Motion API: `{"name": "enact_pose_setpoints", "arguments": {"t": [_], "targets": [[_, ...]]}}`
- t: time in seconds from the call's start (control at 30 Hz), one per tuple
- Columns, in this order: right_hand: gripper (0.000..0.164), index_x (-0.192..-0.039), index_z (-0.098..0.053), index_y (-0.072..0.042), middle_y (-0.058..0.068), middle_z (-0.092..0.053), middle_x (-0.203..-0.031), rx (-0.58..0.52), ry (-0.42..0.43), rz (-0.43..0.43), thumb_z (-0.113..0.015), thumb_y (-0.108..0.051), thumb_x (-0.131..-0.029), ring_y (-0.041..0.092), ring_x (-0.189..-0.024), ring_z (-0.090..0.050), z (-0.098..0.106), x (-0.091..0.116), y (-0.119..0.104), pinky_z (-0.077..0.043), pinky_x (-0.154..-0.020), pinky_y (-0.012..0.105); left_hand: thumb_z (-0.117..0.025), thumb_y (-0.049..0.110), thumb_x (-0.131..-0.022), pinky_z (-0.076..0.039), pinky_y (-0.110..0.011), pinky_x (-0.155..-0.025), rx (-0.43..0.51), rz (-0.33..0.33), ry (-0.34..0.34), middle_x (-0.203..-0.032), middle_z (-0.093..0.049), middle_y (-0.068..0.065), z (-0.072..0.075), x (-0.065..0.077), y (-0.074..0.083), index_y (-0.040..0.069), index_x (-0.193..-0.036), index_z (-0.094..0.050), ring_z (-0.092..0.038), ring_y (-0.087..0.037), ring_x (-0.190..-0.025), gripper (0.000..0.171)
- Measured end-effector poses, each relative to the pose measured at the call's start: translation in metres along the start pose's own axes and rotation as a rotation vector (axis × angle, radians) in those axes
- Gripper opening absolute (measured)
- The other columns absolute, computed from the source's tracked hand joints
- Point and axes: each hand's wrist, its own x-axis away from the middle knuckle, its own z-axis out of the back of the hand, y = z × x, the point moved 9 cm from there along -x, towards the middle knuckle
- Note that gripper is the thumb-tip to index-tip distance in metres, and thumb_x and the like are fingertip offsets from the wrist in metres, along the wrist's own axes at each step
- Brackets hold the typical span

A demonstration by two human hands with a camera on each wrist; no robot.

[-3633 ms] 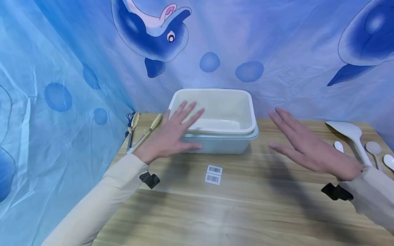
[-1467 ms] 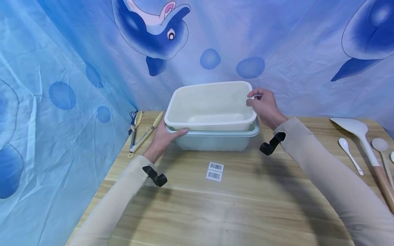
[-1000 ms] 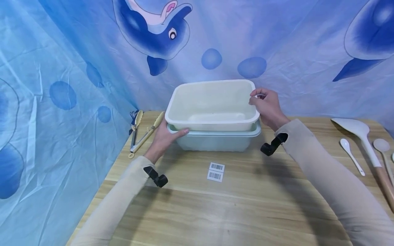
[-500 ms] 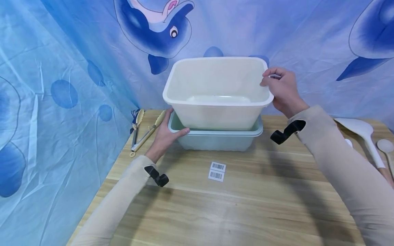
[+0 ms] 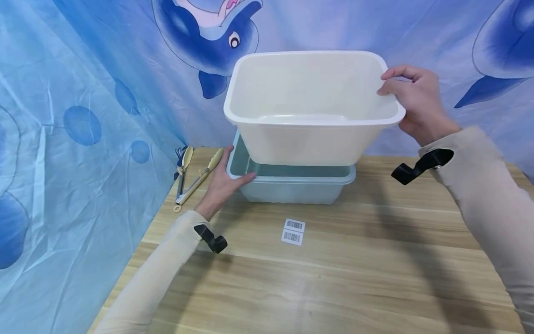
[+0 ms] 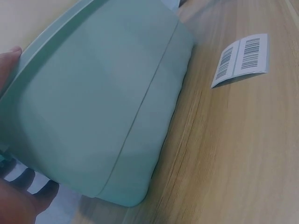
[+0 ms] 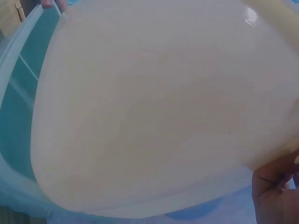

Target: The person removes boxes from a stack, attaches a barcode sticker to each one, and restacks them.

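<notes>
A white plastic bin (image 5: 308, 144) is held up in the air, tilted with its right end higher. My right hand (image 5: 421, 99) pinches its right rim, thumb inside the wall. Below it a pale green bin (image 5: 292, 191) stands on the table, its inside partly showing under the white one. My left hand (image 5: 221, 185) grips the green bin's left front corner, thumb along the front rim. In the left wrist view the green bin's wall (image 6: 103, 93) fills the middle, with fingertips at its end. The white bin's underside (image 7: 154, 112) covers most of the right wrist view.
Two pairs of tongs, one (image 5: 200, 178) nearer the left hand and one (image 5: 182, 171) beyond, lie at the table's left edge. A barcode label (image 5: 293, 232) lies in front of the green bin. A blue dolphin-print curtain (image 5: 83, 185) hangs behind and to the left.
From resting in the green bin, the white bin has been lifted up and to the right by my right hand. My left hand has taken hold of the green bin's corner and stayed there.
</notes>
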Motion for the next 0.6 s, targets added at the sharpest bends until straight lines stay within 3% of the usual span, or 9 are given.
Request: {"name": "enact_pose_setpoints", "arguments": {"t": [0.3, 0.6], "targets": [[0.019, -0.092, -0.067, 0.001, 0.006, -0.062, -0.11, -0.055, 0.039, -0.014, -0.069, 0.013, -0.077, 0.021, -0.074, -0.07, 0.037, 0.005, -0.012, -0.057, -0.052, 0.028, -0.081, 0.039, -0.075, -0.026, -0.058, -0.115, -0.033, 0.002, 0.002, -0.157, -0.028, -0.011, -0.001, -0.001, -0.001, 0.029, -0.155, -0.016, -0.03, -0.034, -0.143, 0.103], [0.018, -0.09, -0.069, 0.004, 0.005, -0.067, -0.102, -0.077, 0.11, 0.049, -0.065, 0.017, -0.079, 0.02, -0.074, -0.073, 0.087, 0.013, -0.024, -0.059, -0.054, 0.029, -0.082, 0.037, -0.075, -0.03, -0.057, -0.113, 0.012, -0.008, -0.01, -0.156, -0.029, -0.012, -0.004, 0.001, 0.002, 0.029, -0.154, -0.017, -0.032, -0.034, -0.14, 0.102]]}}
